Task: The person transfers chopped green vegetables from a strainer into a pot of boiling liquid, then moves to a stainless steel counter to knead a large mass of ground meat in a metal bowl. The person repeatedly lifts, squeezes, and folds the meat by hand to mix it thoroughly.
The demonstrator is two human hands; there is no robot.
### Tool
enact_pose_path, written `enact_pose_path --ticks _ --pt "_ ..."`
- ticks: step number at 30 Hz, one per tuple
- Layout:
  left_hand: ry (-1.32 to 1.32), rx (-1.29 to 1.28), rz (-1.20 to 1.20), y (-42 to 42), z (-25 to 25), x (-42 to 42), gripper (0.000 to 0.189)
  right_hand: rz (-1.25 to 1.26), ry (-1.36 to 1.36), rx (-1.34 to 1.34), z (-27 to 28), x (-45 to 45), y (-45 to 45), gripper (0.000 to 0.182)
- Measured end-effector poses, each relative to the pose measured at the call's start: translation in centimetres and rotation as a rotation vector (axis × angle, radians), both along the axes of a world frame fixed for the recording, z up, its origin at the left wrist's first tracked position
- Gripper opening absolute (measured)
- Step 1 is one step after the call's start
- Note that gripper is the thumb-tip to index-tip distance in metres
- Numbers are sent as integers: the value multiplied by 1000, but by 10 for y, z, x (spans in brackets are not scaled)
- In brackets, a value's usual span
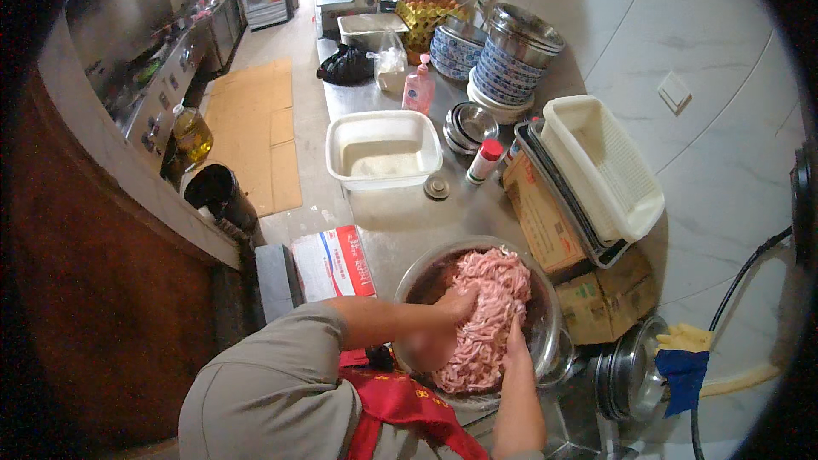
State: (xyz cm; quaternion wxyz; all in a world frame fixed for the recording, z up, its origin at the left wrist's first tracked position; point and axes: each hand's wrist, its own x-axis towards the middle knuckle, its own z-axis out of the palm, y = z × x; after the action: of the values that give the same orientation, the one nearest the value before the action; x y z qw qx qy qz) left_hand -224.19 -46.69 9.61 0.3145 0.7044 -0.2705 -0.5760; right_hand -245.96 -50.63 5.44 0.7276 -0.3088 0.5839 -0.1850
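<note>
A wide stainless-steel bowl (pixel 418 275) stands before me on the metal counter, holding a large heap of pink minced meat (pixel 489 319) in thick strands. From the left, my left hand (pixel 461 304) reaches into the heap, its fingertips sunk in the strands and hidden. My right hand (pixel 515 344) cups the heap's right side, inside the bowl's wall. Between them the two hands hold the meat. Part of the bowl on the near left is blurred and lies behind my left forearm.
A white plastic tub (pixel 383 182) stands beyond the bowl, near a red-capped shaker (pixel 484 161) and a metal lid (pixel 437 188). Cartons (pixel 543 217) and a white plastic basket (pixel 601 166) crowd the right. Stacked patterned bowls (pixel 508 80) stand at the wall. A printed box (pixel 335 263) sits left.
</note>
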Motion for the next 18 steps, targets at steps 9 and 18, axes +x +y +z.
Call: enact_pose_path --ticks 9,18 --pt "409 -61 -350 -1 56 28 88 397 224 -351 125 9 29 57" --pt "120 145 -44 -1 -45 33 97 59 113 35 17 9 -7 82"
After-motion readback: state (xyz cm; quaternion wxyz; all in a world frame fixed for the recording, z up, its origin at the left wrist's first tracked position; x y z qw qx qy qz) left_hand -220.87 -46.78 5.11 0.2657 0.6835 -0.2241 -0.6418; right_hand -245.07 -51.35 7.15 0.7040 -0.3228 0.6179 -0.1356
